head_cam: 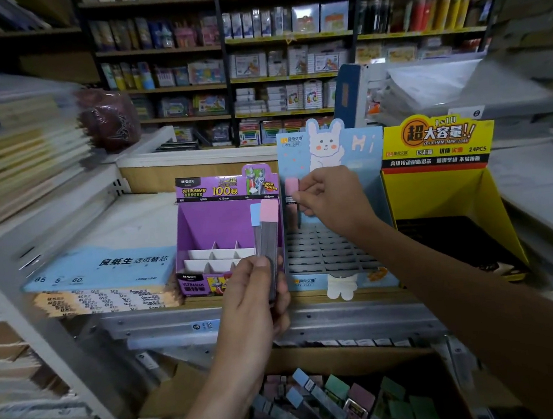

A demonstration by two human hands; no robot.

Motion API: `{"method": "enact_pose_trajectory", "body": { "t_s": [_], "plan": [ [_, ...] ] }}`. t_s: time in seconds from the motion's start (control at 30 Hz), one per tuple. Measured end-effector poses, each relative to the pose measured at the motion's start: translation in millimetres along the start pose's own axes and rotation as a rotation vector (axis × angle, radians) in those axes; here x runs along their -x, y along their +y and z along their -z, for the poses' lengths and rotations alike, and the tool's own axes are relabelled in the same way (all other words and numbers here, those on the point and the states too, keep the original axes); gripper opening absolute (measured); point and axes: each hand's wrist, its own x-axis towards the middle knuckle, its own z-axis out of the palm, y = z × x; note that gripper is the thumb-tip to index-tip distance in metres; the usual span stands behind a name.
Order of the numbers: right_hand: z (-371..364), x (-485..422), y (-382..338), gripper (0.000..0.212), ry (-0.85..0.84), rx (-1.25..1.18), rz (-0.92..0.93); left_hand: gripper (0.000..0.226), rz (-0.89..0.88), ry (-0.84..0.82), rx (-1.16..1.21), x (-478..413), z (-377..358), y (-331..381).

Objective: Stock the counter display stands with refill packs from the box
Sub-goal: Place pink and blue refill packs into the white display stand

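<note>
Three display stands sit on the counter: a purple stand [216, 228] with white dividers, a light blue rabbit stand [330, 151] with a grid of slots, and a yellow stand [446, 181]. My left hand [254, 298] grips a few upright refill packs [267, 240], pink- and blue-capped, between the purple and blue stands. My right hand [331, 201] pinches one pink-capped refill pack [292, 186] above the blue stand's grid. The cardboard box [358, 356] below the counter holds several loose packs with blue, green and pink caps.
A blue loose-leaf paper stack [106, 267] lies left of the purple stand. White shelving with stacked paper flanks both sides. A metal rail [344, 317] runs along the counter front above the box. Stocked store shelves fill the background.
</note>
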Motion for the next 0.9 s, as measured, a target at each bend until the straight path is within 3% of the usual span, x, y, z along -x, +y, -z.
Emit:
{"method": "enact_pose_trajectory", "body": {
  "t_s": [0.37, 0.63, 0.9],
  "plan": [
    [17, 20, -17, 0.005, -0.011, -0.114, -0.071, 0.022, -0.011, -0.017, 0.044, 0, -1, -6],
    [45, 52, -60, 0.029, -0.283, -0.287, -0.086, 0.025, -0.060, -0.030, -0.066, 6, -12, -4],
    [57, 65, -63, 0.036, -0.247, -0.236, -0.142, 0.020, -0.120, -0.050, -0.149, 14, -26, -1]
  ]
}}
